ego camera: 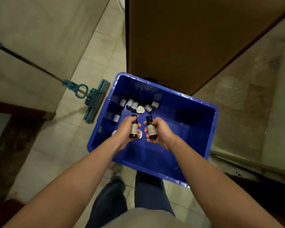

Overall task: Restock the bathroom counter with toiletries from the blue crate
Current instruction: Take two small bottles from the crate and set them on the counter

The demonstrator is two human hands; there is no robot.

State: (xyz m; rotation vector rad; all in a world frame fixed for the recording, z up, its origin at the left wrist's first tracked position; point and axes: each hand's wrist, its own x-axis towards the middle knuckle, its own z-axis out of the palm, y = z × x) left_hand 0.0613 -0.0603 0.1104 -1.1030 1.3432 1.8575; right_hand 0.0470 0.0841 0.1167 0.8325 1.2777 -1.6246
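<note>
Over the blue crate [202,102], my left hand [125,130] is gripping a brown bottle [134,128], my right hand [161,131] another bottle [151,130], fingers [146,129] curled tight; next, carrying both to the unseen worktop.

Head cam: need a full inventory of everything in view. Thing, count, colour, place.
blue crate: 1, blue, on the tiled floor, centre
loose bottles: at least six, dark with pale labels, lying at the crate's far left end
white packets: 3 visible, white, crate bottom, two partly hidden
left bottle: 1, dark brown, held over the crate
right bottle: 1, dark brown, held over the crate
mop: 1, teal, floor left of the crate
door: 1, brown, beyond the crate
left hand: grips the left bottle
right hand: grips the right bottle
</note>
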